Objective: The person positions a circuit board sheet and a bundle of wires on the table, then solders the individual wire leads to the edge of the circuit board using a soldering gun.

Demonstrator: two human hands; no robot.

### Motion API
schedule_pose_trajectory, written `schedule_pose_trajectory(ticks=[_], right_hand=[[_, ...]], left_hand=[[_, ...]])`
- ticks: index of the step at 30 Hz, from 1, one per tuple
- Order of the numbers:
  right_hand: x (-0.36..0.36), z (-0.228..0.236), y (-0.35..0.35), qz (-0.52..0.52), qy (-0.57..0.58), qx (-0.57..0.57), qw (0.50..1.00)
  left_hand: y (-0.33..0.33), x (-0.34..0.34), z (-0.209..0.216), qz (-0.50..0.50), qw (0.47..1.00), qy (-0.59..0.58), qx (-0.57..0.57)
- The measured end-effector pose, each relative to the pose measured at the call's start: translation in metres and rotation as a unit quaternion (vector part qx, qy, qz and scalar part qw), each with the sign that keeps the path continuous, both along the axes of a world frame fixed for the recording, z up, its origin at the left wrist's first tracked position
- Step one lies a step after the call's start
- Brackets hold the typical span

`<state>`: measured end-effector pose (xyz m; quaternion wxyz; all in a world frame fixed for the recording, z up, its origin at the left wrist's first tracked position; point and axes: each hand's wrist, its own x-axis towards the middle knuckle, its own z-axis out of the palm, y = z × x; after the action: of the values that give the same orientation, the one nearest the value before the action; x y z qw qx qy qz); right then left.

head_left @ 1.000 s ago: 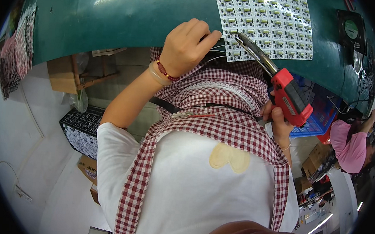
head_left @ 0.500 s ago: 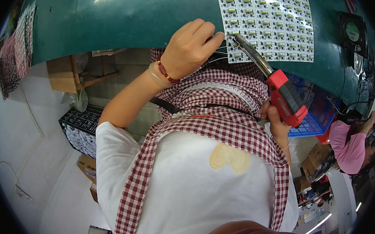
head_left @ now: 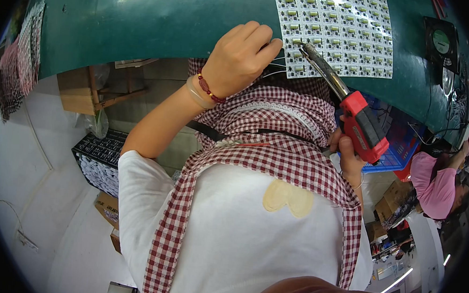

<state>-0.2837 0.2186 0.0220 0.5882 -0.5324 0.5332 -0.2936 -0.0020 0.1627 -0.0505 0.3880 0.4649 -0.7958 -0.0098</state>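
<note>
Circuit sheet: far end cut off by the top edge
Left hand: fingertips turned away, grip hidden
Right hand: partly hidden behind the soldering iron
Iron tip: contact too small to tell

My soldering tool has a red plastic body with a matt dark inlay, and its metal barrel shines near the handle but looks dull towards the tip. The white circuit-board sheet is smooth and catches glare; the green worktop gleams. I wear a checked apron of matt woven cloth over a soft cloth shirt. My beaded bracelet looks glossy; the blue crate is plastic.
</note>
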Motion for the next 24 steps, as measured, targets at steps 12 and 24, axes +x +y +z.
schedule_pose_trajectory(ticks=[12,24], right_hand=[[-0.006,-0.004,0.002,0.054,-0.012,0.014,0.998],[-0.011,-0.011,0.000,0.097,0.172,-0.093,0.976]], left_hand=[[0.001,0.004,0.000,-0.019,1.000,0.003,0.000],[0.001,0.003,0.001,-0.016,1.000,0.003,0.011]])
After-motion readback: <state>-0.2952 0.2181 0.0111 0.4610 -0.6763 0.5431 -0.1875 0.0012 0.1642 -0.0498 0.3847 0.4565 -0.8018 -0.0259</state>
